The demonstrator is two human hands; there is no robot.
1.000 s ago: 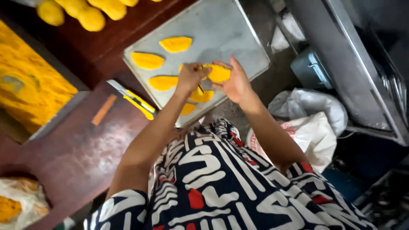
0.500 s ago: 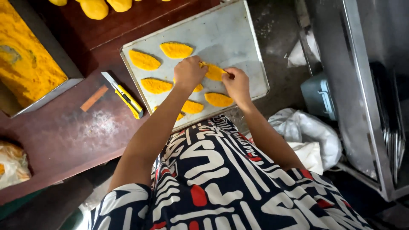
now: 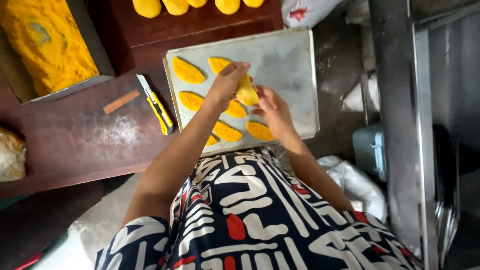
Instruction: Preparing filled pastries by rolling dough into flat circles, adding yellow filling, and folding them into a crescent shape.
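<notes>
In the head view, a yellow dough piece (image 3: 246, 90) is held above a metal baking tray (image 3: 290, 60), lifted clear of the tray's surface. The left hand (image 3: 227, 82) is closed round the upper end of the piece, with thumb and fingers pinched on it. The right hand (image 3: 272, 107) is seen just beside and below the piece, its fingers half curled and spread; whether its fingertips actually touch the dough cannot be told for sure, since the piece hides the contact.

On the left part of the tray, several flat, half-moon yellow pastries (image 3: 188, 71) are laid in rows, some partly covered by the left forearm. The right part of the tray is bare grey metal.

The tray is set on a dark red wooden table (image 3: 75, 145). Just beside the tray's left edge, a yellow utility knife (image 3: 157, 106) is laid, and near it a small brown stick (image 3: 121, 101). At the upper left, a deep pan of yellow dough (image 3: 50, 45) is seen. Along the top edge of the table, round yellow dough balls (image 3: 176, 6) are lined up. A garment with a bold navy, white and red pattern (image 3: 250, 215) is worn by the person.
</notes>
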